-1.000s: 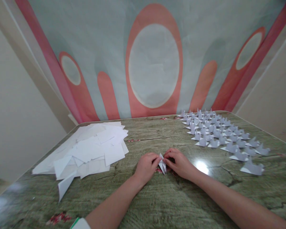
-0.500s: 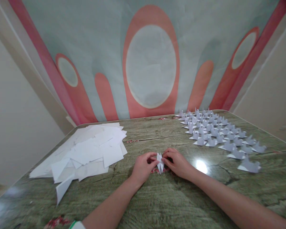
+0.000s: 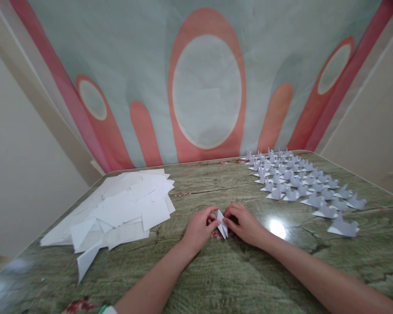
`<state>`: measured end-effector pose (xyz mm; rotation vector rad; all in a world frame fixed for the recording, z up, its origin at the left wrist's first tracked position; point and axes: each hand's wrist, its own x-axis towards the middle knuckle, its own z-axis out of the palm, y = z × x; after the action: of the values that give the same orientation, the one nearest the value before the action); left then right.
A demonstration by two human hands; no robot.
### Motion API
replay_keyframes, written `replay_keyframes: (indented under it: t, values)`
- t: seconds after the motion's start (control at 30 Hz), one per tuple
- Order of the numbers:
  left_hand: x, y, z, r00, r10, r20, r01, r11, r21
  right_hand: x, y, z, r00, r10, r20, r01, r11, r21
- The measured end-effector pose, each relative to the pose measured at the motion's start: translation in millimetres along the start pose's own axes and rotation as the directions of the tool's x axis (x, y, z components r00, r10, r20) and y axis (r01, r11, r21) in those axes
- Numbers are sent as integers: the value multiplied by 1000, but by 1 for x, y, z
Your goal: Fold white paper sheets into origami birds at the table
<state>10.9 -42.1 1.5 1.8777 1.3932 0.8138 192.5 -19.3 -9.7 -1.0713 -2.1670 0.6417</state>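
White paper, folded into a narrow pointed shape, sits between the person's two bare hands in the head view: this folded piece (image 3: 222,225) is near the middle of the tabletop (image 3: 212,279), its long points running up and down the view. Whether its lower tip touches the surface, I cannot tell. The left hand (image 3: 197,227) has its grip clamped on the piece's left edge, thumb and fingertips meeting there. The right hand (image 3: 244,224) has its grip clamped on the right edge, with the fingers curled and the thumb below them.

Wood-patterned and greenish brown, the tabletop shows small red markings, one of them just under the folded piece, and a bright glare spot (image 3: 277,228) near the right forearm. Well to the left lies a spread, overlapping pile of white sheets (image 3: 127,203); one loose sheet (image 3: 88,261) juts from its near edge. On the right stand many small white folded figures (image 3: 294,180), closely ranked toward the far edge, the nearest figure (image 3: 342,227) slightly apart. Behind hangs a grey-green backdrop (image 3: 144,52) with coral oval shapes.
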Motion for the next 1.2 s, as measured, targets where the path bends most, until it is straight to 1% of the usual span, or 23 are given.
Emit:
replay_keyframes:
  t: [0.1, 0.27, 0.33, 0.43, 0.5, 0.57, 0.67, 0.83, 1.03, 1.2]
  values:
    - [0, 1, 2, 1000, 7, -24, -6, 999, 49, -1, -1, 1, 1000, -4, -7, 3, 1000, -9]
    - [-2, 1, 5, 997, -5, -78, 11, 998, 68, -2, -4, 3, 1000, 2, -29, -2, 999, -32]
    - [-3, 2, 6, 994, -4, -113, 16, 995, 99, -3, -5, 3, 999, 7, -36, -8, 999, -42]
    - [-7, 7, 4, 986, 75, -149, -40, 974, 224, -3, -6, 4, 999, 6, -43, -8, 999, -46]
    - [-10, 11, 2, 982, 145, -121, -103, 949, 299, -3, -5, 4, 999, 4, -49, -6, 999, -45]
    - [-13, 15, 0, 980, 181, -81, -145, 932, 333, -3, -4, 5, 999, -1, -52, -2, 999, -42]
    - [-14, 15, -1, 981, 189, -52, -161, 928, 335, -3, -4, 5, 999, -9, -52, 7, 999, -42]
    - [-12, 10, -1, 984, 172, -52, -146, 932, 333, -4, -5, 4, 999, 4, -43, -7, 999, -53]
    - [-8, 8, -2, 986, 159, -49, -136, 940, 313, -4, -4, 5, 997, 20, -72, -23, 999, -42]
    - [-5, 5, -2, 988, 146, -49, -127, 954, 273, -5, -6, 3, 1000, -7, -28, 5, 998, -61]
